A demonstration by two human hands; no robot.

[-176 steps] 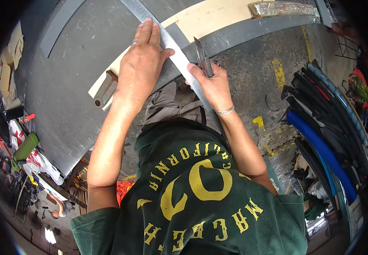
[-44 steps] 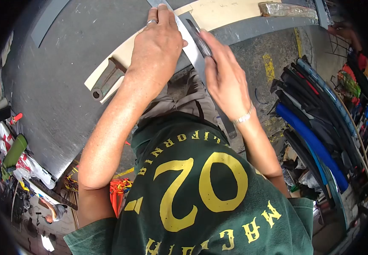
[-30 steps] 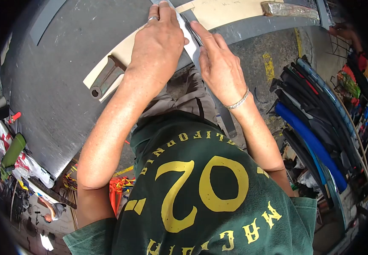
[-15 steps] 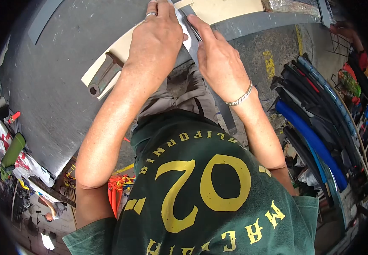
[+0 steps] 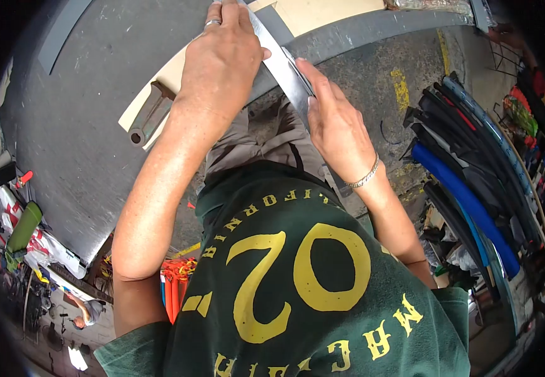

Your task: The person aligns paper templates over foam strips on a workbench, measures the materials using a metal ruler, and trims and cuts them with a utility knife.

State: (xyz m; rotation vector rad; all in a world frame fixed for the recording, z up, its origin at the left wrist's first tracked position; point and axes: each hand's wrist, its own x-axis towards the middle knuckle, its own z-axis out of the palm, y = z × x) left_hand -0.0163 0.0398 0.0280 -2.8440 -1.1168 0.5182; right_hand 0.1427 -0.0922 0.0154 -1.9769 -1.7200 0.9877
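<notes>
My left hand, with a ring on one finger, lies on a long metal straightedge at the table edge. Its fingers are stretched out and pressed down, the tips cut off at the top of the view. Fingers of my right hand are closed round a slim dark-and-silver cutter knife, held along the straightedge's right side; the tip is hard to make out. Beneath lies a cream sheet. A heavy rusty metal piece with a round hole rests on the sheet, left of my left wrist.
The dark grey table spreads out to the left. Rolls of black and blue material stand on the right. A plastic-wrapped bundle sits at the top. Another person is far off at lower left.
My right hand has drawn toward my body and right with the cutter knife, baring more of the straightedge. My left hand has shifted slightly left.
</notes>
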